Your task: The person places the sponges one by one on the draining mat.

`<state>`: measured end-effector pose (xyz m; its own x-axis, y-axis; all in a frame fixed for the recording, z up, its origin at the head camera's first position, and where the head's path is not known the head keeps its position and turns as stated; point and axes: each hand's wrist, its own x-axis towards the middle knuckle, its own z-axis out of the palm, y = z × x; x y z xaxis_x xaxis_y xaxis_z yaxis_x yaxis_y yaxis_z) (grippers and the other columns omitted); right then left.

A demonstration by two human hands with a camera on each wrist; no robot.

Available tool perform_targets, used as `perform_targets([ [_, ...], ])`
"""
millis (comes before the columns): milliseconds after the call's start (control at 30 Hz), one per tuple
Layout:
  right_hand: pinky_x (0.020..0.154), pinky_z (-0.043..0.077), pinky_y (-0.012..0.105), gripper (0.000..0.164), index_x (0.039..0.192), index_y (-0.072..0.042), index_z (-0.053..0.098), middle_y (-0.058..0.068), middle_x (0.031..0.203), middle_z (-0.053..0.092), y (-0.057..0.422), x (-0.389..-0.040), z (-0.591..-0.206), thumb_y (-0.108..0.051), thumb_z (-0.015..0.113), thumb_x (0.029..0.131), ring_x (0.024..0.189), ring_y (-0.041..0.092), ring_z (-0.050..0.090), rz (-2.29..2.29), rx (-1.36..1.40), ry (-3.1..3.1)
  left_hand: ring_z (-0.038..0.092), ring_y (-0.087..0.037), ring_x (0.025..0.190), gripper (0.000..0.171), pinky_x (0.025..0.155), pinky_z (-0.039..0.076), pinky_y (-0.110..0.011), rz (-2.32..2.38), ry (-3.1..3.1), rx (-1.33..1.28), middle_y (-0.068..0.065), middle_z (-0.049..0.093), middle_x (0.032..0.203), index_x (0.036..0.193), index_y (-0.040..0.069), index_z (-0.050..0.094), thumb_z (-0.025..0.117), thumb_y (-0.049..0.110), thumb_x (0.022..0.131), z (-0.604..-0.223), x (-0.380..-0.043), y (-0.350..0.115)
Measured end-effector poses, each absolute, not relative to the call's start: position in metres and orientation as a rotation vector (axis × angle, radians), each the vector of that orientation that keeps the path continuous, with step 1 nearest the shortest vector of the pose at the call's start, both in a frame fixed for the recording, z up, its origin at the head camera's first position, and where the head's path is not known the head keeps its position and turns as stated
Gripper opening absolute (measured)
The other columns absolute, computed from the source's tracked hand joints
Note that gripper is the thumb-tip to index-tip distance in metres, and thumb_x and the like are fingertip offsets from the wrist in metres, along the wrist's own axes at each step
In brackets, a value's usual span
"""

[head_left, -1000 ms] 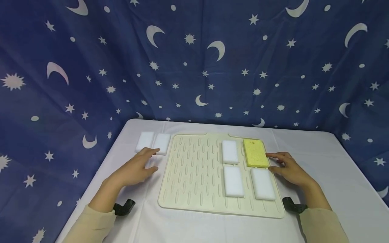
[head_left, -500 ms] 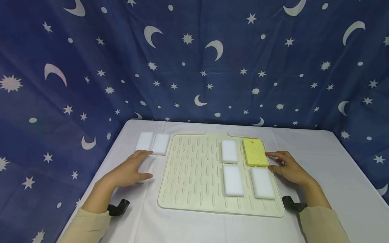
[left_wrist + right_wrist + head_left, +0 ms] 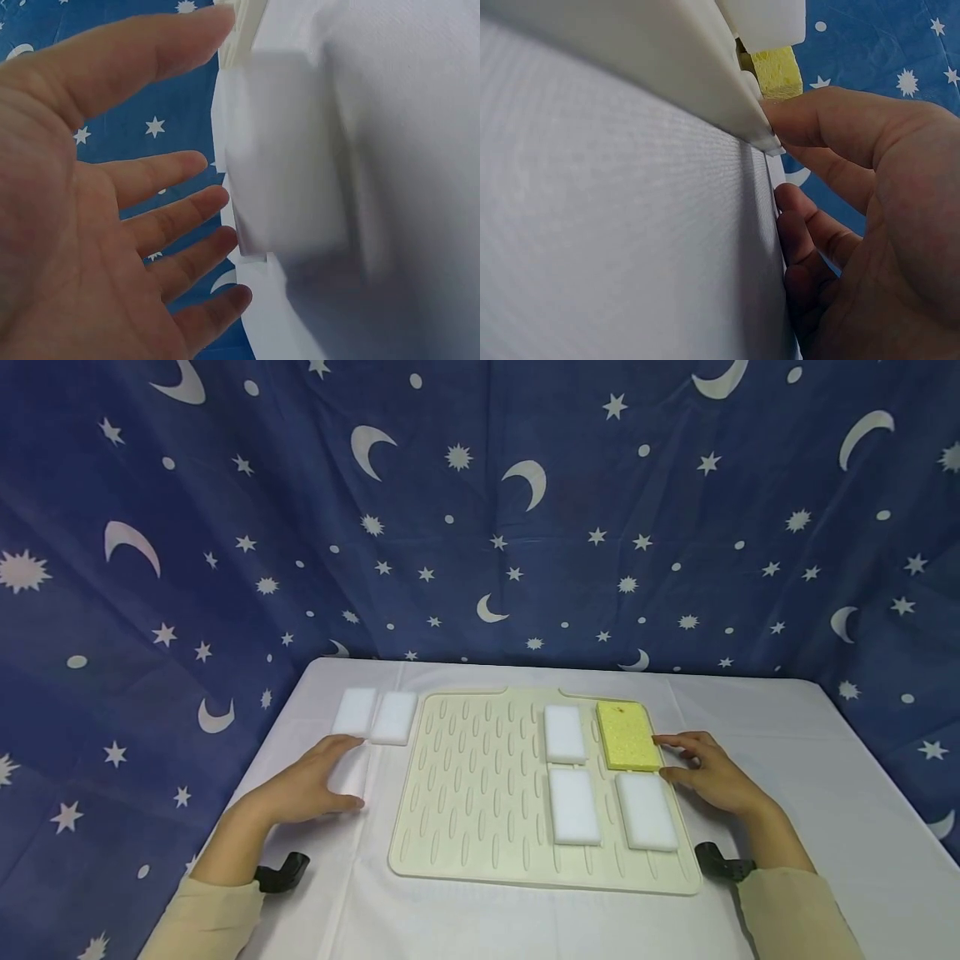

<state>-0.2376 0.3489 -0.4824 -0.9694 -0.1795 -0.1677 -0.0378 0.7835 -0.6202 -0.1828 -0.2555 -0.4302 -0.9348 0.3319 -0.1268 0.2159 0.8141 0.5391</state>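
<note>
My left hand [image 3: 303,785] hovers over the left of the table, fingers spread and thumb apart, holding nothing. A blurred white sponge block [image 3: 289,157] shows just past its fingertips in the left wrist view; the head view hides it behind the hand. Two more white blocks, one at the far left [image 3: 356,711] and one beside it [image 3: 394,718], lie beyond the fingers. My right hand [image 3: 712,772] rests at the right edge of the ribbed cream mat [image 3: 457,852], its thumb touching that edge. Its index fingertip is right at the side of a yellow sponge [image 3: 628,736].
Three white blocks lie on the mat's right half: an upper one [image 3: 565,734], a lower one [image 3: 574,807] and one below the yellow sponge [image 3: 647,812]. A blue curtain [image 3: 420,485] with moons and stars hangs behind the white-clothed table [image 3: 450,922].
My left hand has moved left and slightly towards me, away from the two far blocks. The right hand stays at the mat's edge, and the view has shifted slightly.
</note>
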Motion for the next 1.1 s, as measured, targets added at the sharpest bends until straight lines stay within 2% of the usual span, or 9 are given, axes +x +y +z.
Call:
perform_targets([
  [267,0.098,0.029,0.071,0.061,0.144,-0.026,0.046,0.017,0.143,0.033,0.349,-0.237,-0.482,-0.043,0.066,0.089,0.131,0.049,0.035,-0.96,-0.173,2.756,0.032,-0.035,0.138,0.092,0.108,0.03,-0.058,0.804,2.803,0.462,-0.014,0.031,0.152,0.148,0.007,0.033,0.082,0.033,0.075,-0.432,-0.182,-0.257],
  [733,0.097,0.032,0.069,0.062,0.143,-0.024,0.047,0.016,0.141,0.035,0.349,-0.238,-0.484,-0.043,0.067,0.088,0.127,0.044,0.037,-0.972,-0.184,2.763,0.029,-0.036,0.139,0.098,0.108,0.029,-0.058,0.797,2.806,0.37,-0.015,0.026,0.153,0.15,0.008,0.028,0.084,0.027,0.072,-0.44,-0.184,-0.258],
  [1100,0.096,0.032,0.069,0.061,0.142,-0.024,0.048,0.016,0.14,0.035,0.349,-0.238,-0.482,-0.042,0.067,0.087,0.125,0.043,0.037,-0.987,-0.177,2.756,0.027,-0.038,0.14,0.099,0.109,0.027,-0.058,0.761,2.816,0.364,-0.016,0.026,0.153,0.15,0.002,0.029,0.084,0.029,0.072,-0.441,-0.185,-0.259],
])
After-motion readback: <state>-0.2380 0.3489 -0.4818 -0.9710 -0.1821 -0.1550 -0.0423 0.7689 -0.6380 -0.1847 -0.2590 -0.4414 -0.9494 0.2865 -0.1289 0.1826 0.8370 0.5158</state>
